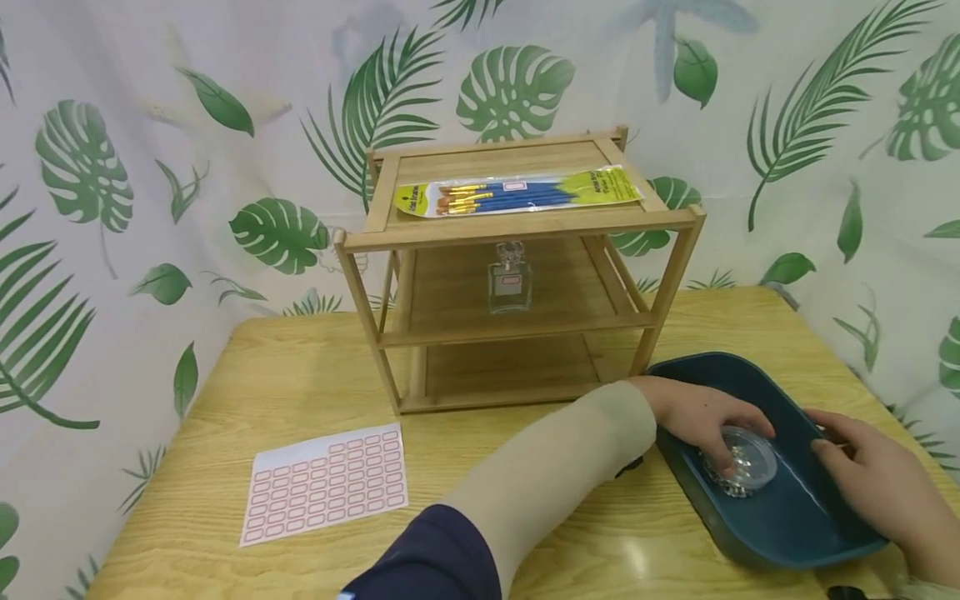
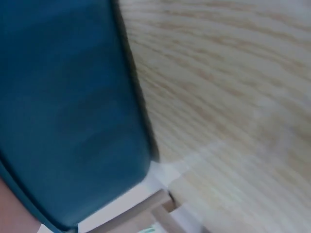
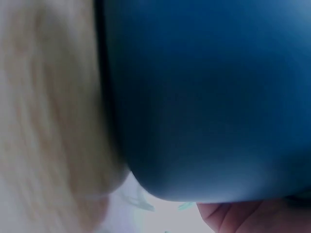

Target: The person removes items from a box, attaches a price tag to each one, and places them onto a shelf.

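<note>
My left hand reaches across into a dark teal plastic bin at the right of the table. Its thumb and fingers grip a round clear plastic container with small shiny pieces inside, too small to identify. On the bin's right rim, my right hand holds the edge, thumb on the inner side. The left wrist view is filled mostly by the bin's outer wall, with a bit of hand at the lower left. In the right wrist view, fingers show below the bin's wall.
A three-tier wooden rack stands mid-table, just left of the bin. On its top lies a paintbrush pack; a clear glass bottle stands on the middle shelf. A sheet of red-bordered labels lies at left.
</note>
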`<state>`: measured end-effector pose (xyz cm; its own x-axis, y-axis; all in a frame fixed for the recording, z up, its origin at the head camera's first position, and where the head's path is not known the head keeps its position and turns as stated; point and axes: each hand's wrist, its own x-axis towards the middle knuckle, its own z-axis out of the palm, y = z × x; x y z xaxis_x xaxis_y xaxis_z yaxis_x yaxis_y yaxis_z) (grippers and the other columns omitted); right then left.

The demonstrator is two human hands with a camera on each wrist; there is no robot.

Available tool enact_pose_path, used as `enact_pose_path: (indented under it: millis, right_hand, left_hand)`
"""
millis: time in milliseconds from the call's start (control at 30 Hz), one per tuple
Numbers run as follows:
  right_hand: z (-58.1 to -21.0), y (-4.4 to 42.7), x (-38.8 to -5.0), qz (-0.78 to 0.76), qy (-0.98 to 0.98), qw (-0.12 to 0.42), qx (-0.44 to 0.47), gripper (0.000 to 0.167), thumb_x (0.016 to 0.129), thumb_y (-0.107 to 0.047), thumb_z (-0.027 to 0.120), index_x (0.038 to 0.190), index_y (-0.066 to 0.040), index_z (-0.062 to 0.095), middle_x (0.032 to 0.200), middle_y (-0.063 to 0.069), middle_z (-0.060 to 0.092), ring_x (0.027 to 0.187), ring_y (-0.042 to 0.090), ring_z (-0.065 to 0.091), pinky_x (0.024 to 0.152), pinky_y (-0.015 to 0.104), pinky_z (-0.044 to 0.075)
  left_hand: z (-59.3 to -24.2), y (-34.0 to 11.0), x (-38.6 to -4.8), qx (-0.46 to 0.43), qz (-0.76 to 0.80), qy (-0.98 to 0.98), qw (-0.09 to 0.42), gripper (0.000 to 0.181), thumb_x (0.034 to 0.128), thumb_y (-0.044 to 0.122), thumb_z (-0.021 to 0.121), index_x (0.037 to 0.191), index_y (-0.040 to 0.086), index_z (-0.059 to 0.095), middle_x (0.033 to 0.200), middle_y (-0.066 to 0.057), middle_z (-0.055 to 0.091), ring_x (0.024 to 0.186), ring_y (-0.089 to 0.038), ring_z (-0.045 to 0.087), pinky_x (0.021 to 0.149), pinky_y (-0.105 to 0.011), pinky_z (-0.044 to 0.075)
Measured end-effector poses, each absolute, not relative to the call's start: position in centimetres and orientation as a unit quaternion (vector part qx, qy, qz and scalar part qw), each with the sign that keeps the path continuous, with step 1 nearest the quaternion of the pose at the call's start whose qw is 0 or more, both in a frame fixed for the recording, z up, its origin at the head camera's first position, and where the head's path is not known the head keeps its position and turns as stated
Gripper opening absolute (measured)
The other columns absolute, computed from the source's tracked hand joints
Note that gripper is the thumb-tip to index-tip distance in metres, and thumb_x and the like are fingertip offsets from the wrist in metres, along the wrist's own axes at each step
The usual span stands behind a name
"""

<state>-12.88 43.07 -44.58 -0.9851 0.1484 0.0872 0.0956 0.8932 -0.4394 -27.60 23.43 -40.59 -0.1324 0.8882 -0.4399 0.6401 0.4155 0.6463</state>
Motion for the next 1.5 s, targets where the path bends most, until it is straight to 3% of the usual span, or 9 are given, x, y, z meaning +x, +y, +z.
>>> enact_pose_path:
  millis: [200, 367, 567, 733, 1000, 1200, 1333, 1500]
  right_hand:
    - [-44.2, 42.9, -13.0, 0.220, -0.972, 0.054, -0.061, 0.044, 0.104, -0.014, 0.051, 0.139, 0.013, 0.048, 0.107, 0.031, 0.063, 0.079, 0.031, 0.060, 0.058, 0.039, 0.046]
    - [-44.1, 42.7, -13.1, 0.219, -0.972, 0.052, -0.063, 0.044, 0.104, -0.013, 0.052, 0.138, 0.014, 0.048, 0.108, 0.033, 0.062, 0.080, 0.035, 0.062, 0.058, 0.040, 0.047]
    - [-44.1, 42.7, -13.3, 0.208, -0.973, 0.065, -0.070, 0.041, 0.102, -0.009, 0.051, 0.135, 0.015, 0.050, 0.090, 0.020, 0.063, 0.068, 0.024, 0.054, 0.055, 0.033, 0.040]
    - [-44.2, 42.6, -13.2, 0.207, -0.972, 0.080, -0.074, 0.040, 0.101, -0.008, 0.048, 0.134, 0.016, 0.050, 0.074, 0.006, 0.056, 0.058, 0.020, 0.046, 0.050, 0.031, 0.034]
    - [-44.2, 42.2, -13.4, 0.213, -0.967, 0.097, -0.101, 0.041, 0.101, -0.008, 0.048, 0.132, 0.017, 0.049, 0.074, 0.007, 0.058, 0.055, 0.019, 0.048, 0.048, 0.033, 0.036]
    - [-44.1, 42.1, -13.6, 0.225, -0.964, 0.078, -0.114, 0.044, 0.102, -0.011, 0.046, 0.135, 0.017, 0.045, 0.082, 0.017, 0.061, 0.060, 0.021, 0.053, 0.051, 0.035, 0.040]
    - [-43.9, 42.2, -13.6, 0.233, -0.964, 0.054, -0.118, 0.048, 0.104, -0.015, 0.046, 0.139, 0.018, 0.039, 0.095, 0.030, 0.060, 0.073, 0.037, 0.060, 0.055, 0.043, 0.047]
    - [-43.8, 42.1, -13.8, 0.235, -0.965, 0.064, -0.102, 0.050, 0.105, -0.017, 0.047, 0.137, 0.021, 0.039, 0.107, 0.041, 0.055, 0.087, 0.054, 0.059, 0.062, 0.052, 0.049]
  left_hand:
    - [-40.0, 23.6, -26.4, 0.524, 0.058, 0.758, 0.385, 0.079, 0.0892, 0.030, 0.079, 0.153, 0.043, 0.035, 0.148, 0.028, 0.034, 0.125, 0.014, 0.033, 0.100, -0.012, 0.030]
    - [-39.9, 23.3, -26.1, 0.522, 0.061, 0.769, 0.363, 0.077, 0.0894, 0.031, 0.079, 0.153, 0.043, 0.036, 0.145, 0.028, 0.038, 0.123, 0.013, 0.036, 0.099, -0.012, 0.031]
    - [-39.4, 22.6, -26.1, 0.512, 0.117, 0.789, 0.317, 0.081, 0.0884, 0.035, 0.080, 0.154, 0.043, 0.034, 0.144, 0.029, 0.038, 0.124, 0.014, 0.037, 0.098, -0.011, 0.032]
    - [-38.9, 21.7, -26.2, 0.505, 0.170, 0.791, 0.300, 0.081, 0.0865, 0.037, 0.081, 0.153, 0.043, 0.035, 0.141, 0.027, 0.041, 0.118, 0.013, 0.041, 0.093, -0.011, 0.036]
    - [-38.6, 19.5, -26.6, 0.517, 0.202, 0.791, 0.258, 0.082, 0.0859, 0.042, 0.080, 0.154, 0.041, 0.035, 0.142, 0.027, 0.040, 0.119, 0.012, 0.041, 0.093, -0.012, 0.036]
    - [-38.6, 17.2, -27.0, 0.503, 0.239, 0.798, 0.232, 0.084, 0.0853, 0.044, 0.081, 0.155, 0.041, 0.034, 0.147, 0.027, 0.036, 0.122, 0.010, 0.040, 0.094, -0.014, 0.038]
    - [-38.5, 15.7, -27.2, 0.490, 0.262, 0.801, 0.220, 0.083, 0.0859, 0.044, 0.080, 0.155, 0.042, 0.034, 0.143, 0.026, 0.041, 0.116, 0.009, 0.045, 0.091, -0.015, 0.041]
    - [-38.3, 13.8, -27.4, 0.484, 0.289, 0.798, 0.213, 0.083, 0.0855, 0.043, 0.080, 0.155, 0.037, 0.036, 0.132, 0.022, 0.049, 0.108, 0.006, 0.050, 0.088, -0.016, 0.043]
